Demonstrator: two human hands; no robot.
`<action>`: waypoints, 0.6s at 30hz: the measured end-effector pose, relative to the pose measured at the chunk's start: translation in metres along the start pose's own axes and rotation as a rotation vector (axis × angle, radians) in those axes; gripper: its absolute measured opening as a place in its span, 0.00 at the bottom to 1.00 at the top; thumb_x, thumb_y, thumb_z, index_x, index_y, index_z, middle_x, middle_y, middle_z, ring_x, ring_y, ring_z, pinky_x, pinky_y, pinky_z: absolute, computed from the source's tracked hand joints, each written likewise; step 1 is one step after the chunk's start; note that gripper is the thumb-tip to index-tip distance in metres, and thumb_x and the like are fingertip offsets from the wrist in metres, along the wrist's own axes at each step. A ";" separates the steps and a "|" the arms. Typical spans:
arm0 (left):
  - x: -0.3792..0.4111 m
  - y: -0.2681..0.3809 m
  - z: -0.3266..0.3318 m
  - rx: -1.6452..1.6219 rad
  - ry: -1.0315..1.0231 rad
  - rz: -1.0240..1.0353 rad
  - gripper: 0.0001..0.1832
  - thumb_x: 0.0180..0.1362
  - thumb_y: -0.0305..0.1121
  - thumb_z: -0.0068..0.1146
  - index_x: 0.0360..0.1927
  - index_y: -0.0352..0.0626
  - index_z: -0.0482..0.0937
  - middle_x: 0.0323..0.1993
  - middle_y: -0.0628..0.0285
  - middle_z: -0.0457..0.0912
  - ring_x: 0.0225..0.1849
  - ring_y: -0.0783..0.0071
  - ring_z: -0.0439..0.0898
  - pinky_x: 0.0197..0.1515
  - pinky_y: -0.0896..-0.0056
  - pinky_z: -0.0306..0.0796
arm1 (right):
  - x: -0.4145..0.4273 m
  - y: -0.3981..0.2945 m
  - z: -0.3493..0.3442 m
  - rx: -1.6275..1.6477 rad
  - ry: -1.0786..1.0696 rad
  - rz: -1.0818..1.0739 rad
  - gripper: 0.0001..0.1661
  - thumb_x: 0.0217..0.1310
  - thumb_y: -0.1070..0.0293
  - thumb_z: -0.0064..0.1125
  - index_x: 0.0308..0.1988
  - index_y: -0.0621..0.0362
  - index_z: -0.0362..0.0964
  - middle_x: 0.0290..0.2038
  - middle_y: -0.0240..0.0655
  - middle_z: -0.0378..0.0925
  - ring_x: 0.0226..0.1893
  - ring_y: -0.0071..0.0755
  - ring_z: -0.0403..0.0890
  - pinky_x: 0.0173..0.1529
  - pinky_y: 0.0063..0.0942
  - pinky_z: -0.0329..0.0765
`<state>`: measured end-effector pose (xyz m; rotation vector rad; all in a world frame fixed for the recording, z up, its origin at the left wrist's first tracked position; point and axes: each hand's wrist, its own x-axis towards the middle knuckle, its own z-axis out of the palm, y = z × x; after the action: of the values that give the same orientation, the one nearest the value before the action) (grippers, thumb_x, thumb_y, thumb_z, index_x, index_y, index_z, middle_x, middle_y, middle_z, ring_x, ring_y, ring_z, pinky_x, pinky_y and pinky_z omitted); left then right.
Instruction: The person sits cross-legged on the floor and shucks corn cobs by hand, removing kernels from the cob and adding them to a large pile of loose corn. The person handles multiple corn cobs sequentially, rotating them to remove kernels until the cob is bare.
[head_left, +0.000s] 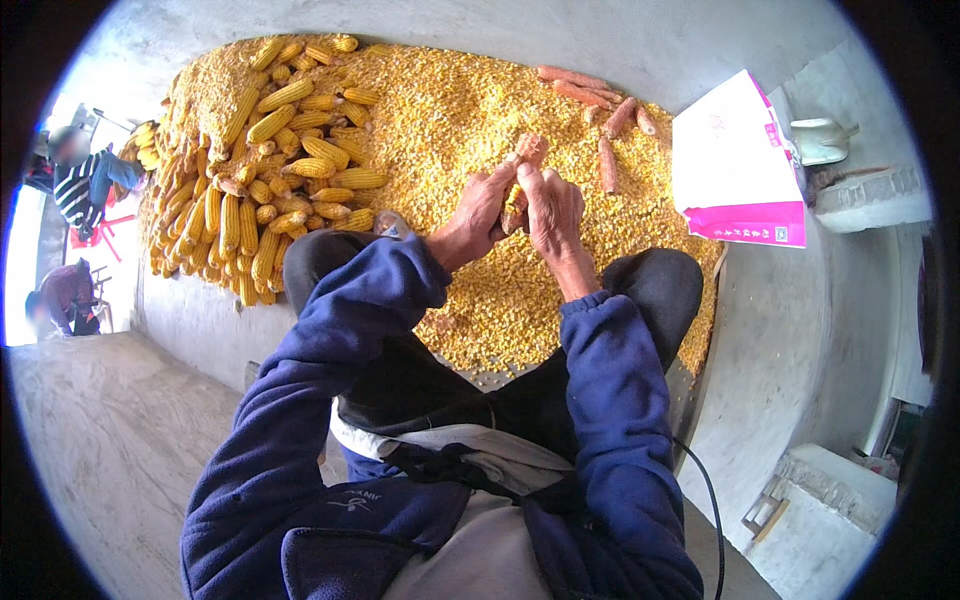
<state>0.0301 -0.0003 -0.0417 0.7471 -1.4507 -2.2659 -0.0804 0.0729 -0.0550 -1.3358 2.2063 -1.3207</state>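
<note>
Over the heap of loose corn kernels (495, 300), both of my hands are closed around a partly shelled corn cob. My left hand (474, 214) grips its left side, and my right hand (553, 214) presses on it from the right with the thumb on top. Bare reddish cob (531, 148) pokes out beyond my fingers. A patch of yellow kernels (515, 196) still shows between the hands. My fingers hide part of it, so I cannot tell whether this is one piece or two. Left of my hands lies a pile of unshelled corn ears (322, 161).
Bare red cobs (607, 165) lie on the kernels at the back right. A white and pink printed sheet or bag (735, 157) stands beside them. Concrete walls (525, 26) border the heap. A black cable (712, 502) hangs at my right. Two people (86, 184) are at the far left.
</note>
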 end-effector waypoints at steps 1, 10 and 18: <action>-0.002 0.002 0.006 0.044 0.069 -0.005 0.14 0.65 0.45 0.46 0.35 0.45 0.74 0.18 0.71 0.71 0.15 0.83 0.68 0.15 0.81 0.59 | -0.001 -0.005 -0.004 -0.007 -0.066 0.045 0.37 0.59 0.38 0.45 0.21 0.65 0.68 0.16 0.49 0.72 0.22 0.53 0.76 0.29 0.46 0.68; 0.003 -0.005 0.001 -0.568 -0.139 -0.185 0.19 0.67 0.51 0.40 0.48 0.50 0.74 0.21 0.72 0.74 0.08 0.84 0.64 0.08 0.85 0.58 | 0.000 0.010 0.005 -0.197 -0.016 -0.208 0.23 0.59 0.54 0.51 0.21 0.63 0.65 0.17 0.50 0.73 0.21 0.56 0.77 0.27 0.47 0.73; 0.007 -0.007 -0.007 -0.559 -0.116 -0.247 0.20 0.67 0.52 0.38 0.52 0.52 0.72 0.20 0.72 0.73 0.08 0.85 0.61 0.07 0.88 0.53 | -0.002 -0.013 -0.006 -0.049 -0.080 -0.049 0.29 0.63 0.45 0.46 0.27 0.62 0.69 0.17 0.51 0.72 0.24 0.58 0.76 0.31 0.48 0.70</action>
<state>0.0287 -0.0067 -0.0523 0.6449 -0.7197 -2.7527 -0.0754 0.0753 -0.0421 -1.4434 2.1786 -1.2150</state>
